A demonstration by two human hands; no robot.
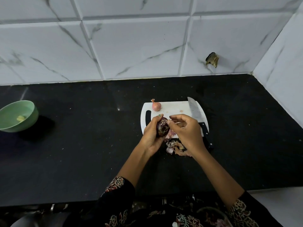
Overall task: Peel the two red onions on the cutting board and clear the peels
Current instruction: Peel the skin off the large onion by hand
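Patterned dark sleeves (118, 185) are closest to the camera, at the lower edge, and both forearms go forward from them over the black counter (82, 145). Far on the left of the counter stands a green bowl (17, 116) with a small pale piece inside it. Going to the right, the left hand (151, 136) is held up over the near edge of the white cutting board (172, 108); its fingers and thumb are curled around a dark red onion (162, 126) and grip it. Just beside it, the right hand (186, 128) touches this onion, with the thumb and first fingers bent together at the skin; I cannot tell if they pinch a peel. Under both hands, a heap of peels (176, 147) lies partly on the board edge and partly on the counter. A second, pink onion (156, 106), with its skin on, rests on the far left part of the board. A knife (196, 112) lies along the right side of the board, blade away from the person.
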